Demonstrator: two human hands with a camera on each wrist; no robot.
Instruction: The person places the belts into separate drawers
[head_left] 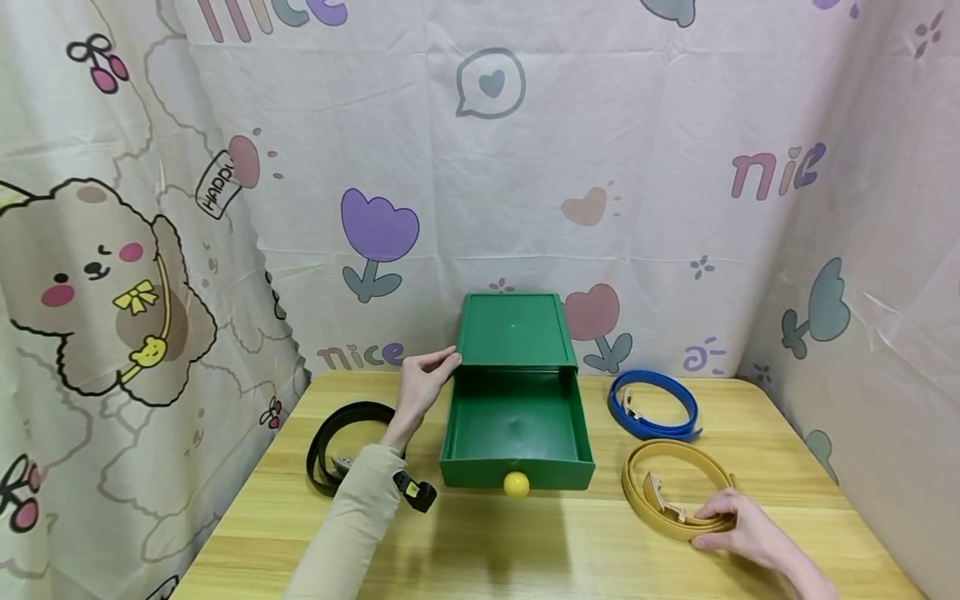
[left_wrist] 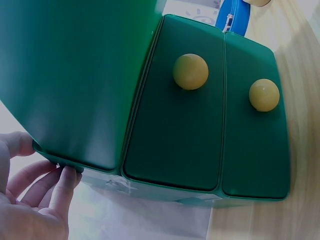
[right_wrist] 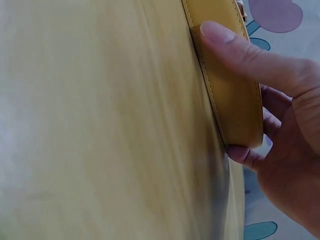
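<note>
A green drawer cabinet (head_left: 517, 329) stands at the middle of the table, its top drawer (head_left: 517, 473) pulled out and bare inside. My left hand (head_left: 423, 383) grips the cabinet's upper left edge; in the left wrist view, thumb and fingers lie on either side of the green corner. Two closed drawers with yellow knobs (left_wrist: 190, 72) show there below the pulled-out one. At the right, my right hand (head_left: 738, 529) holds a coiled yellow belt (head_left: 637, 492) by its near side. Thumb and fingers close around the strap (right_wrist: 232, 110) in the right wrist view.
A coiled blue belt (head_left: 686, 400) lies behind the yellow one. To the left is a coiled black belt (head_left: 318, 442), partly hidden by my left forearm. Patterned curtains (head_left: 510, 192) hang behind and beside the wooden table (head_left: 600, 550).
</note>
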